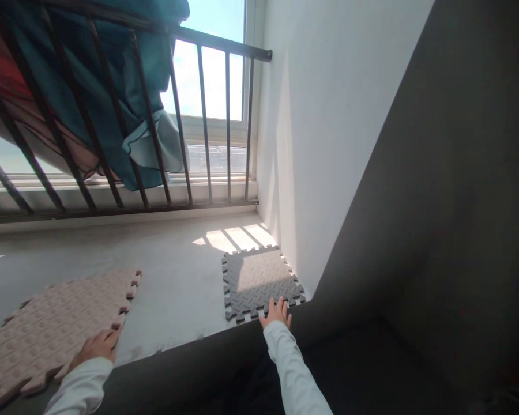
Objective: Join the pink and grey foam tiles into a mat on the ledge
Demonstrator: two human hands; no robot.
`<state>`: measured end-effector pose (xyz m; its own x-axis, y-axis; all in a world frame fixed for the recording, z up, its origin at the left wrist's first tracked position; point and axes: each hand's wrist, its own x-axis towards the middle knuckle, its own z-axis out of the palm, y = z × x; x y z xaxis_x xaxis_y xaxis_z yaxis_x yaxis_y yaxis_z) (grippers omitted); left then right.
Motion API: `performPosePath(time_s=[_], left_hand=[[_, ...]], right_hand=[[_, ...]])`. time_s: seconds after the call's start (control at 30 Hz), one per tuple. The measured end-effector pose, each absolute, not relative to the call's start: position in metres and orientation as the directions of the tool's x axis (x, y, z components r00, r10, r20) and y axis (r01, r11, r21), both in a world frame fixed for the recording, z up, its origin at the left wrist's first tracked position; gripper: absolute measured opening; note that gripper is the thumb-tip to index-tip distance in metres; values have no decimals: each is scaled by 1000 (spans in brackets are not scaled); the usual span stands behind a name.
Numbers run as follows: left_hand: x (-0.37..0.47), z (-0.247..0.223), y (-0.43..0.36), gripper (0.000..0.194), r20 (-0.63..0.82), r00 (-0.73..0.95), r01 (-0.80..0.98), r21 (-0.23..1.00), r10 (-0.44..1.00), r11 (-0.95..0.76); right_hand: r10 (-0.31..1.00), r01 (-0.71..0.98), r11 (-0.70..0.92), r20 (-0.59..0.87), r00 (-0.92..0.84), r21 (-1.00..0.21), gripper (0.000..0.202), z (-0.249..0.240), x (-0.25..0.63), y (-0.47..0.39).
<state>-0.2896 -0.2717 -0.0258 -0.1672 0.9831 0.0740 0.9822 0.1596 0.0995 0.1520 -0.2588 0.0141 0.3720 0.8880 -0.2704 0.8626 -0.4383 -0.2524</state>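
A dark grey interlocking foam floor tile (259, 282) with toothed edges lies flat on the white ledge, against the side wall. My right hand (277, 314) rests at its front edge, fingers spread and touching the teeth. To the left lies a pinkish-beige foam mat (64, 311) with a brick-like raised pattern, its near side reaching past the ledge's front edge. My left hand (97, 347) is laid over its front right corner, fingers stretched toward the toothed edge. The left thumb is hidden.
Behind the ledge (177, 288) runs a dark metal railing (203, 121) before a window. Teal cloth (112, 98) and reddish cloth hang behind the bars at left. A white wall (311, 144) bounds the right side; below the ledge it is dark.
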Motion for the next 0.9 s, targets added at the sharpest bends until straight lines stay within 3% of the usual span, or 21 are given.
performPosePath(time_s=[0.1,0.23,0.4,0.5,0.67,0.9], left_hand=[[-307,-22,-269,36,140,-36,995,95,989,23],[-303,-5,-261,32,346,-50,984,179,937,-13],[-225,31,-249,33,559,-32,940,298,829,-165],[-145,31,-239,36,501,105,902,316,859,-294],[-41,-8,-232,41,269,267,870,346,925,-351],[-22,-40,-222,39,142,246,887,365,959,-282]], right_hand=[[901,870,-423,-222,374,-254,63,16,146,-260],[909,870,-410,-198,366,-273,60,23,140,-264],[911,875,-401,-215,351,-271,60,34,135,-269],[920,891,-374,-227,321,-258,63,40,131,-272],[933,924,-318,-244,265,-211,68,42,128,-279],[928,958,-252,-317,198,-139,73,42,135,-281]])
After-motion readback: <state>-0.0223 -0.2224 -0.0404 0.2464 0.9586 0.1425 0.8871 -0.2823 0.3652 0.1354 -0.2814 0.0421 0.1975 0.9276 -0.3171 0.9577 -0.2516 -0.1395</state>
